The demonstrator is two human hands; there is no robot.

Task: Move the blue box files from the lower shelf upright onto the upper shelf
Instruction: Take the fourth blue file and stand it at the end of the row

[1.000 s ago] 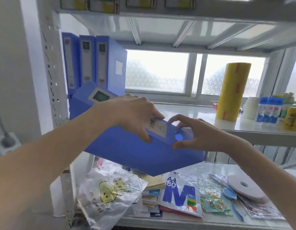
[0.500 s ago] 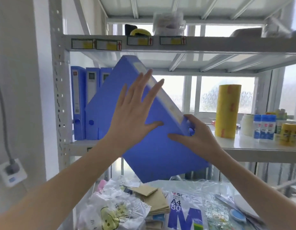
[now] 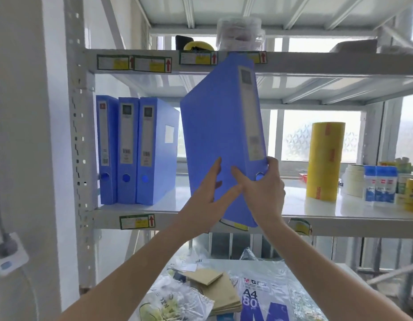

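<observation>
I hold a blue box file (image 3: 220, 135) nearly upright, tilted slightly, in front of the upper shelf (image 3: 316, 210), its bottom edge at the shelf's front lip. My right hand (image 3: 262, 193) grips its lower spine corner by the finger hole. My left hand (image 3: 209, 195) presses flat against its lower broad side. Three blue box files (image 3: 133, 151) stand upright at the shelf's left end, against the post. A gap lies between them and the held file.
A yellow film roll (image 3: 324, 161), a white tape roll (image 3: 354, 180) and glue bottles (image 3: 380, 187) stand on the upper shelf's right side. Below, the lower shelf (image 3: 339, 274) holds an A4 paper pack (image 3: 263, 302), brown envelopes (image 3: 218, 290) and plastic bags (image 3: 177, 302). A wall socket (image 3: 7, 252) is at left.
The box file has swung from lying low and slanted over the lower shelf to nearly upright at upper-shelf height. Both hands slid down to its lower end. My view tilted upward.
</observation>
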